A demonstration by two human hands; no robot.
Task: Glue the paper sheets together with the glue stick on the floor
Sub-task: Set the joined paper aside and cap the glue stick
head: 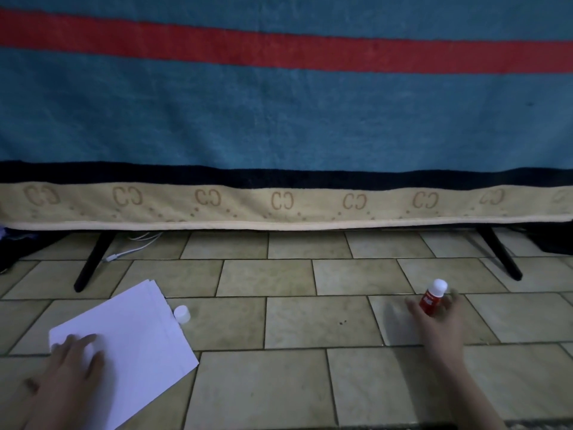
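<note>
Left hand (73, 356) flat on paper sheets (130, 342); right hand (441, 318) grips glue stick (432, 297), seemingly. Loose cap (182, 314) beside the sheets may roll off.

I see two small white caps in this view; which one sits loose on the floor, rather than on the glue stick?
The white cap beside the paper sheets is loose on the tiles.

Beige border band (285, 206) of hanging blanket (279, 113) carried repeated mirrored "CC" monogram (seven clear repeats, dotted arcs beneath). Glue stick (432, 299) bore white lettering on red label, too blurred to read.
</note>
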